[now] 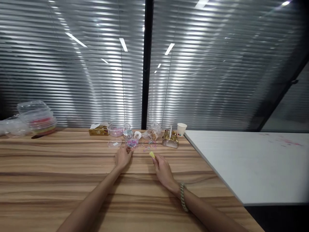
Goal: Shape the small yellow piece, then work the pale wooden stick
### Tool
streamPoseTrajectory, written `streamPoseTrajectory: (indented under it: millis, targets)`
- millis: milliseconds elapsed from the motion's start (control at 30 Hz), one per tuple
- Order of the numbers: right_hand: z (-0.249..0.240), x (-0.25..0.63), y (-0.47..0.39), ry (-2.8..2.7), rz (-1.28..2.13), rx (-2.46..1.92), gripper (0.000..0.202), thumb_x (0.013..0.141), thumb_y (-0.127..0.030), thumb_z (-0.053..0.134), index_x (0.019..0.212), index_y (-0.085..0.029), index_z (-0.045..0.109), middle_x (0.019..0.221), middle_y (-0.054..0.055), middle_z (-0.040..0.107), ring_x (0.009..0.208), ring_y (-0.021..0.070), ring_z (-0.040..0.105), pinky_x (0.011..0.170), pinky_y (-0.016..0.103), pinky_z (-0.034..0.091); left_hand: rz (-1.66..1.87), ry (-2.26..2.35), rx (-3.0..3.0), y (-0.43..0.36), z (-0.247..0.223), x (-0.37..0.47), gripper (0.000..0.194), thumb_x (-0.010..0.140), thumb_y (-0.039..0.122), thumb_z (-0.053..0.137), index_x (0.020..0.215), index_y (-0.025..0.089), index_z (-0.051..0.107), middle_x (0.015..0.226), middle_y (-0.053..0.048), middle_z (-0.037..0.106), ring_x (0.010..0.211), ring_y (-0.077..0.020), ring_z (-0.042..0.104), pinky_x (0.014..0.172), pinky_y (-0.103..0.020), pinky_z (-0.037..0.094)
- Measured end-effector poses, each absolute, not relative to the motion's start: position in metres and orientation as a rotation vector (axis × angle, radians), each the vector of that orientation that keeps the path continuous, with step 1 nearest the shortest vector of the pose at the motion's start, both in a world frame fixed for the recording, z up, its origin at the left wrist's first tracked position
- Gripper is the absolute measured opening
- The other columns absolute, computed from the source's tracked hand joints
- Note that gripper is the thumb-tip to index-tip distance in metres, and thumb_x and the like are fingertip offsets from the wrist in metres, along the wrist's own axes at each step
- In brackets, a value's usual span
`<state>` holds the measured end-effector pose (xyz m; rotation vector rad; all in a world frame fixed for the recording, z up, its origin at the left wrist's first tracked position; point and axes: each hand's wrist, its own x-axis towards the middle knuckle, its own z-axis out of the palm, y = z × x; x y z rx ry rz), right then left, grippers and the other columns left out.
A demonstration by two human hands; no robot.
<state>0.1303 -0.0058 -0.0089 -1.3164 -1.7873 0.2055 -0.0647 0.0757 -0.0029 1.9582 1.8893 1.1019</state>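
Observation:
My left hand (123,158) rests on the wood-grain table with its fingers curled together, right at the front of a small clear tub (132,142) of pink, purple and white bits. Whatever those fingertips hold, if anything, is too small to make out. Between the thumb and fingers of my right hand (163,169) is a small yellow piece (152,154), held just above the table. Small colourful bits (150,147) lie scattered beyond it. A round clear lid (114,143) with a white label lies left of the tub.
Along the back stand a gold box (98,130), a larger clear tub (118,130) with pink contents, a crumpled plastic bag (154,131), a gold tissue pack (170,139) and a paper cup (182,129). Stacked plastic containers (41,120) sit far left. A white table (251,167) adjoins at right.

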Motion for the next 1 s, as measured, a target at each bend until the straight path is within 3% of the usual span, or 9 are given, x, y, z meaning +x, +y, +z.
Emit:
streamPoseTrajectory:
  millis: [233, 600, 867, 1000]
  targets:
    - [-0.011, 0.13, -0.003, -1.82, 0.299, -1.299, 0.021, 0.087, -0.022, 0.034, 0.089, -0.016, 0.055, 0.082, 0.007, 0.059, 0.074, 0.0182, 0.052, 0.065, 0.027, 0.038, 1.3, 1.636, 1.907, 0.073, -0.002, -0.068, 0.014, 0.068, 0.03, 0.058, 0.07, 0.02, 0.067, 0.082, -0.007, 0.065, 0.078, -0.0227, 0.056, 0.07, -0.029, 0.037]
    - [-0.004, 0.13, -0.007, -1.82, 0.443, -1.221, 0.02, 0.086, -0.028, 0.039, 0.089, -0.015, 0.054, 0.074, 0.005, 0.059, 0.067, 0.0165, 0.053, 0.063, 0.026, 0.038, 1.315, 1.321, 1.692, 0.04, 0.0, -0.058, 0.02, 0.064, 0.033, 0.061, 0.071, 0.015, 0.067, 0.075, -0.008, 0.068, 0.073, -0.0214, 0.061, 0.071, -0.03, 0.044]
    - [-0.008, 0.124, -0.002, -1.484, 1.091, -0.965, 0.032, 0.079, -0.044, 0.049, 0.094, -0.016, 0.05, 0.067, 0.0, 0.051, 0.057, 0.0124, 0.048, 0.057, 0.024, 0.039, 1.232, 1.031, 1.443, -0.011, 0.008, -0.024, 0.017, 0.061, 0.031, 0.067, 0.067, 0.016, 0.068, 0.074, -0.009, 0.068, 0.072, -0.0206, 0.061, 0.07, -0.028, 0.045]
    - [-0.003, 0.116, -0.007, -1.337, 1.309, -0.884, 0.032, 0.074, -0.046, 0.054, 0.086, -0.017, 0.052, 0.072, 0.0, 0.049, 0.053, 0.0085, 0.039, 0.048, 0.019, 0.031, 1.279, 0.946, 1.354, -0.021, 0.008, -0.013, 0.018, 0.062, 0.031, 0.067, 0.07, 0.015, 0.068, 0.071, -0.008, 0.068, 0.066, -0.0191, 0.061, 0.062, -0.027, 0.047]
